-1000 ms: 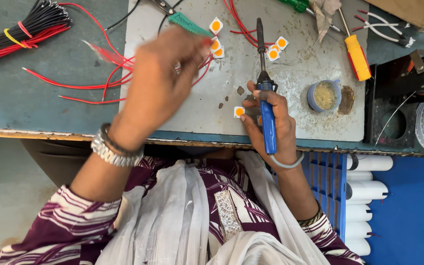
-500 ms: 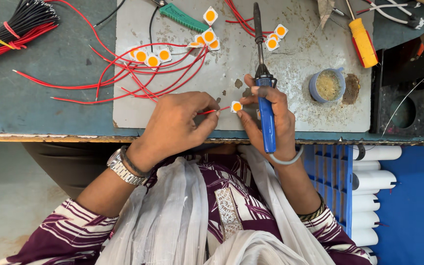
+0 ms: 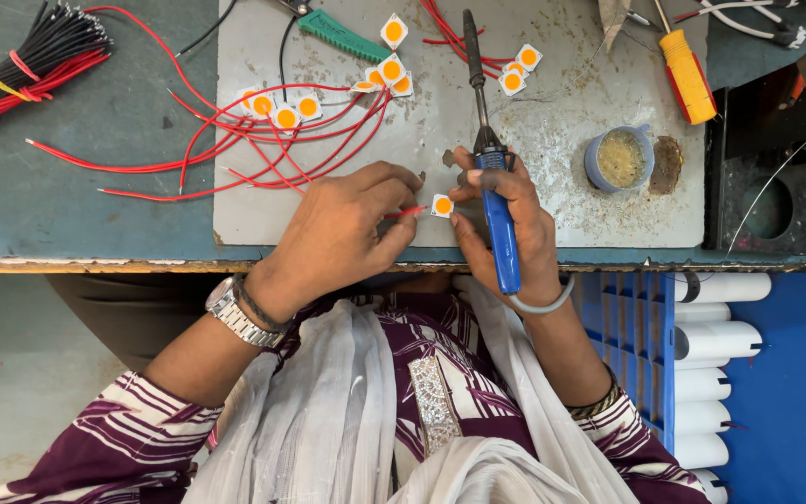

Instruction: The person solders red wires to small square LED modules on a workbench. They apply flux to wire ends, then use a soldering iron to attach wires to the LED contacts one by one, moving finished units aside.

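Red wire (image 3: 405, 213) pinched in left hand (image 3: 342, 229), tip at LED chip (image 3: 442, 205) near table (image 3: 95, 201) edge. Right hand (image 3: 506, 219) gripping soldering iron (image 3: 492, 177), steadying chip. Step: positioning wire on pad. Next probably needs iron tip brought down.

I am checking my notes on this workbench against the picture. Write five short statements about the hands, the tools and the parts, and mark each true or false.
1. The right hand grips a blue-handled soldering iron. True.
2. The left hand pinches a red wire next to a small white square chip with an orange centre. True.
3. The yellow-handled screwdriver lies in the left hand. False: it lies on the grey work plate, far from both hands.
4. The small round blue tin of paste sits to the right of the soldering iron. True.
5. The bundle of black and red wires lies at the bench's right edge. False: it lies at the upper left.
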The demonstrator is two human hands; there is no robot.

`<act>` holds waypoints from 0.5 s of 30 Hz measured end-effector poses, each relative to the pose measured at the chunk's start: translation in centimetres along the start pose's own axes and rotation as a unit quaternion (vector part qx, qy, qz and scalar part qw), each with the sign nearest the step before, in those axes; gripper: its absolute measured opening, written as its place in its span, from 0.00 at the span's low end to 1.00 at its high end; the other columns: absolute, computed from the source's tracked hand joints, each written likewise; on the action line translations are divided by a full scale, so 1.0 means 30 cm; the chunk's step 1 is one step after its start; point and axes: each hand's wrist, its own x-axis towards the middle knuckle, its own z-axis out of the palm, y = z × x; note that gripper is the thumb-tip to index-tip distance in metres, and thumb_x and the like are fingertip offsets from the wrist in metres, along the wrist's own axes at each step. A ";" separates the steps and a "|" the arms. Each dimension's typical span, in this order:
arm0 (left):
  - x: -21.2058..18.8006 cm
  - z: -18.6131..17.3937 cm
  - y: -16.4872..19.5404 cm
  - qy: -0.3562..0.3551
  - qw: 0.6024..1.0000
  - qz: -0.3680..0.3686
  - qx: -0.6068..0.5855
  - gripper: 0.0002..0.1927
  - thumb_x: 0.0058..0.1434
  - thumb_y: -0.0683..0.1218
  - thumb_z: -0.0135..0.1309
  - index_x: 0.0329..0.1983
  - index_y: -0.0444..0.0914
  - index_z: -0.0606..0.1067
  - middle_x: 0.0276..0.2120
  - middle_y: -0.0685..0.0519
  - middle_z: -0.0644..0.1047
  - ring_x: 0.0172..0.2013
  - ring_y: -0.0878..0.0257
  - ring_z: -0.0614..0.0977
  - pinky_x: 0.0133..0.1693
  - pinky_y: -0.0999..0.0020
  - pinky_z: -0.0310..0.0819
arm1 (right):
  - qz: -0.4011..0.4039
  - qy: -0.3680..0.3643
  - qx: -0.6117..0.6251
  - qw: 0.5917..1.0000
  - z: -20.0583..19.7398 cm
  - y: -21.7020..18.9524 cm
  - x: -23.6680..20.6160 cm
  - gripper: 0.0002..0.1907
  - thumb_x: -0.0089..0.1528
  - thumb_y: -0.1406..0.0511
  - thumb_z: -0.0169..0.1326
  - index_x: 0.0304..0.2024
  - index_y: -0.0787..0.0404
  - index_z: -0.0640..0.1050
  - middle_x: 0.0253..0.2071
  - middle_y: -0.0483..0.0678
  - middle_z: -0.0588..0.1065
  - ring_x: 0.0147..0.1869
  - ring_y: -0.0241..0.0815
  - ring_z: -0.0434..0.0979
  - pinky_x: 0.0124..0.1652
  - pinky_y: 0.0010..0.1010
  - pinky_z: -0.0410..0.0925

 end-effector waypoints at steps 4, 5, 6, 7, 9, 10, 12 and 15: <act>-0.008 0.002 -0.011 -0.036 0.999 -0.034 -0.021 0.09 0.57 0.41 0.59 0.40 0.33 0.76 0.41 0.47 0.81 0.33 0.53 0.84 0.35 0.62 0.79 | -0.044 0.010 -0.047 0.998 0.002 0.010 -0.006 0.26 0.62 0.76 0.60 0.60 0.60 0.65 0.56 0.55 0.79 0.64 0.51 0.81 0.73 0.44 0.61; -0.009 0.002 -0.009 -0.033 0.999 -0.024 -0.020 0.10 0.56 0.42 0.59 0.40 0.34 0.76 0.41 0.48 0.81 0.33 0.53 0.84 0.35 0.62 0.79 | -0.057 0.014 -0.057 0.997 0.005 0.012 -0.004 0.26 0.61 0.76 0.60 0.59 0.60 0.66 0.52 0.53 0.80 0.65 0.52 0.80 0.74 0.48 0.58; -0.009 0.000 -0.008 -0.031 0.999 -0.016 -0.020 0.10 0.56 0.42 0.59 0.40 0.34 0.76 0.41 0.48 0.81 0.33 0.53 0.84 0.35 0.62 0.79 | -0.069 0.017 -0.065 0.995 0.007 0.012 -0.001 0.26 0.61 0.76 0.60 0.58 0.61 0.66 0.48 0.51 0.81 0.66 0.53 0.79 0.75 0.51 0.55; -0.009 -0.002 -0.008 -0.038 0.999 -0.017 -0.014 0.10 0.56 0.42 0.59 0.39 0.34 0.76 0.41 0.49 0.81 0.33 0.54 0.84 0.35 0.62 0.79 | -0.069 0.015 -0.065 0.995 0.008 0.012 0.001 0.26 0.61 0.76 0.60 0.58 0.61 0.66 0.48 0.51 0.81 0.66 0.51 0.79 0.75 0.53 0.55; -0.008 0.001 -0.005 -0.054 0.998 -0.024 -0.005 0.09 0.55 0.43 0.59 0.38 0.34 0.76 0.41 0.50 0.82 0.32 0.55 0.84 0.33 0.62 0.79 | -0.064 0.008 -0.064 0.996 0.007 0.010 0.002 0.25 0.61 0.76 0.60 0.58 0.62 0.67 0.48 0.51 0.82 0.66 0.49 0.79 0.75 0.55 0.54; -0.009 0.003 -0.004 -0.055 0.998 -0.013 0.016 0.09 0.56 0.44 0.59 0.37 0.35 0.76 0.41 0.51 0.82 0.31 0.54 0.84 0.33 0.61 0.78 | -0.066 0.008 -0.065 0.996 0.007 0.009 0.002 0.25 0.61 0.76 0.60 0.58 0.61 0.67 0.48 0.51 0.82 0.66 0.49 0.79 0.75 0.55 0.55; -0.014 0.010 0.000 -0.060 0.997 0.006 0.055 0.09 0.56 0.45 0.60 0.36 0.36 0.76 0.42 0.52 0.82 0.31 0.53 0.83 0.31 0.60 0.76 | -0.066 0.006 -0.066 0.996 0.007 0.008 -0.003 0.24 0.61 0.76 0.59 0.57 0.60 0.67 0.49 0.52 0.82 0.65 0.49 0.79 0.75 0.55 0.55; -0.018 0.019 0.000 -0.070 0.993 0.037 0.088 0.11 0.57 0.46 0.59 0.38 0.35 0.75 0.46 0.52 0.82 0.28 0.53 0.82 0.29 0.58 0.75 | -0.065 0.005 -0.066 0.996 0.007 0.005 -0.009 0.25 0.61 0.75 0.59 0.57 0.60 0.67 0.52 0.54 0.81 0.64 0.48 0.80 0.75 0.55 0.55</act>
